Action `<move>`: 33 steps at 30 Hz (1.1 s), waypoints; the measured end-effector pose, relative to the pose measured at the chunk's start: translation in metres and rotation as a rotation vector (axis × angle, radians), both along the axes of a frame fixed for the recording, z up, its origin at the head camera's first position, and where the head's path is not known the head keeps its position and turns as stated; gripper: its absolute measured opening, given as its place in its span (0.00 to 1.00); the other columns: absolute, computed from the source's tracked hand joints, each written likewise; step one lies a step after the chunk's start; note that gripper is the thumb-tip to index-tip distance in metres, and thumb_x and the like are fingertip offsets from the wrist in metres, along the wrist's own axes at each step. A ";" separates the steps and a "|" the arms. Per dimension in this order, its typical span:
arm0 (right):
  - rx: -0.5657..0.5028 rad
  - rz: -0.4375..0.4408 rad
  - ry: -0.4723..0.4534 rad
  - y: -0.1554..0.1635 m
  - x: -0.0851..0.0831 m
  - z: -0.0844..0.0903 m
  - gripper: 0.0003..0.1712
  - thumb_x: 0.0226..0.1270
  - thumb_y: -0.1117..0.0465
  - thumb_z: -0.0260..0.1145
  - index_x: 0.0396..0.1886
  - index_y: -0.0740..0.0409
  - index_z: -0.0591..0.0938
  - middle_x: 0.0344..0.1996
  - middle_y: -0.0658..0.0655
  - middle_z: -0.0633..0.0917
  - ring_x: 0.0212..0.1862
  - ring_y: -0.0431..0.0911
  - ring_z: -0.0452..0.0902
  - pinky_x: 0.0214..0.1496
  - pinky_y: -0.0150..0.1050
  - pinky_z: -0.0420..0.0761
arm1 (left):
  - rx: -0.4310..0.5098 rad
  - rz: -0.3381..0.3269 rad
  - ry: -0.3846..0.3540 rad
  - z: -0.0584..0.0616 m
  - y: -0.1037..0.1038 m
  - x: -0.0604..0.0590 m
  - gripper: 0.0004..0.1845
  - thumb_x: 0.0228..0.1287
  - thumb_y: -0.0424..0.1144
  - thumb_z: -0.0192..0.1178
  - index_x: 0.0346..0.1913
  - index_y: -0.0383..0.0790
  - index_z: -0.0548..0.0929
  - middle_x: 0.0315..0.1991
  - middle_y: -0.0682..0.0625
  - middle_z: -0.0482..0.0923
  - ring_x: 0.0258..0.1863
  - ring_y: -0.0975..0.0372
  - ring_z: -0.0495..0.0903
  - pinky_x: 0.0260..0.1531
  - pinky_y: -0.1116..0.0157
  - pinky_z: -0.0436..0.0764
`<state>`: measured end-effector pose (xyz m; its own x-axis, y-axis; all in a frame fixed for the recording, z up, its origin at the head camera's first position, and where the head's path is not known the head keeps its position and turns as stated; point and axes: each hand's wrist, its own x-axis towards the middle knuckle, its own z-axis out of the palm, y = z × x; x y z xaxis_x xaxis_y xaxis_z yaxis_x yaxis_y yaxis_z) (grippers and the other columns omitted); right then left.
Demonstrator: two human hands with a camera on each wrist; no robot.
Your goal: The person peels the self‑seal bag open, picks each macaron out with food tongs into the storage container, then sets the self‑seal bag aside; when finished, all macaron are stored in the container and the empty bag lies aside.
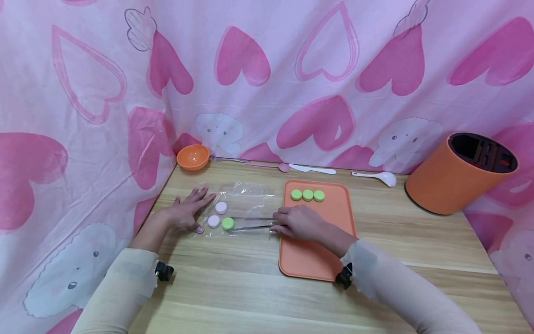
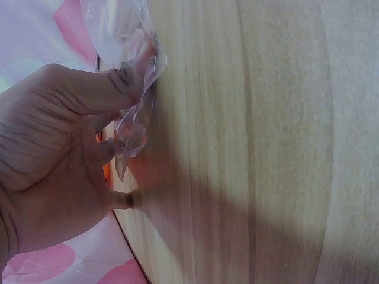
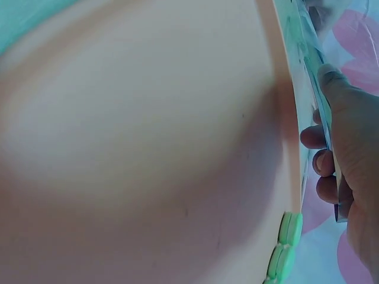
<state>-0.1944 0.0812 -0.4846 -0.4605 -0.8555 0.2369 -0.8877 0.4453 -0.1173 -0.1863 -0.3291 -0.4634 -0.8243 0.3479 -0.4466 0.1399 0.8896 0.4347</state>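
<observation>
A clear plastic bag [image 1: 246, 189] lies flat on the table, with two pale pink macarons [image 1: 221, 207] and a green macaron [image 1: 228, 223] at its left part. My left hand [image 1: 189, 209], fingers spread, presses the bag's left edge; in the left wrist view its thumb [image 2: 100, 89] lies against the crinkled film. My right hand [image 1: 302, 222] grips long metal tweezers [image 1: 252, 227], their tips on either side of the green macaron. Three more green macarons [image 1: 308, 195] stand in a row at the back of the orange tray [image 1: 317, 260], beneath my right hand.
An orange bowl [image 1: 193, 157] stands at the back left. Along the curtain lie a fork [image 1: 227, 159], a pink spoon [image 1: 283, 167], a white knife [image 1: 313, 170] and a white ladle [image 1: 388, 178]. An orange knife block [image 1: 438, 176] stands at the right.
</observation>
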 end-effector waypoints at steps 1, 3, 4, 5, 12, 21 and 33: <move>-0.003 -0.005 -0.007 0.002 0.000 0.000 0.13 0.81 0.46 0.71 0.44 0.50 0.89 0.34 0.46 0.86 0.29 0.38 0.81 0.33 0.35 0.86 | 0.001 0.001 -0.001 0.000 0.000 0.000 0.65 0.59 0.45 0.81 0.92 0.52 0.49 0.93 0.38 0.29 0.90 0.33 0.25 0.77 0.18 0.28; -0.010 -0.017 -0.022 0.007 -0.001 0.001 0.12 0.80 0.47 0.72 0.42 0.49 0.88 0.33 0.45 0.85 0.28 0.37 0.79 0.32 0.34 0.83 | 0.002 0.001 -0.001 -0.001 0.000 0.000 0.64 0.59 0.45 0.81 0.92 0.52 0.49 0.93 0.39 0.29 0.90 0.33 0.25 0.77 0.18 0.28; -0.013 -0.021 -0.024 0.010 -0.001 0.002 0.12 0.80 0.47 0.72 0.42 0.49 0.88 0.33 0.45 0.85 0.29 0.37 0.79 0.32 0.34 0.83 | 0.000 0.001 0.001 -0.001 -0.001 0.000 0.64 0.60 0.44 0.81 0.92 0.52 0.49 0.93 0.39 0.29 0.90 0.34 0.25 0.77 0.18 0.28; -0.012 -0.026 -0.021 0.013 -0.002 0.002 0.12 0.80 0.47 0.72 0.41 0.48 0.88 0.33 0.45 0.85 0.29 0.37 0.79 0.32 0.34 0.83 | 0.000 0.002 0.001 -0.001 -0.001 0.000 0.64 0.60 0.44 0.81 0.92 0.52 0.49 0.93 0.39 0.28 0.90 0.34 0.25 0.77 0.18 0.27; 0.006 -0.062 -0.015 0.030 -0.004 0.008 0.13 0.78 0.46 0.74 0.47 0.50 0.92 0.37 0.46 0.89 0.36 0.39 0.86 0.37 0.38 0.89 | 0.002 -0.003 0.003 -0.001 -0.001 0.000 0.64 0.60 0.43 0.81 0.92 0.51 0.49 0.93 0.40 0.27 0.90 0.34 0.24 0.77 0.18 0.27; -0.055 -0.084 0.049 0.058 -0.006 0.012 0.14 0.73 0.48 0.78 0.45 0.53 0.93 0.33 0.50 0.90 0.29 0.39 0.82 0.31 0.38 0.86 | 0.007 -0.009 0.013 -0.001 -0.002 0.001 0.65 0.59 0.44 0.81 0.92 0.50 0.49 0.93 0.39 0.28 0.90 0.33 0.25 0.76 0.17 0.27; -0.042 -0.179 0.064 0.097 0.000 0.024 0.15 0.71 0.49 0.80 0.44 0.55 0.94 0.33 0.51 0.91 0.29 0.41 0.85 0.32 0.41 0.89 | 0.007 -0.023 0.025 -0.002 -0.002 0.001 0.65 0.59 0.47 0.81 0.92 0.50 0.49 0.93 0.37 0.29 0.90 0.32 0.26 0.76 0.16 0.29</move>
<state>-0.1942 0.1787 -0.4606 -0.5876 -0.7500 0.3038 -0.8008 0.5929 -0.0852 -0.1855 -0.3309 -0.4658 -0.8266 0.3701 -0.4239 0.1713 0.8831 0.4368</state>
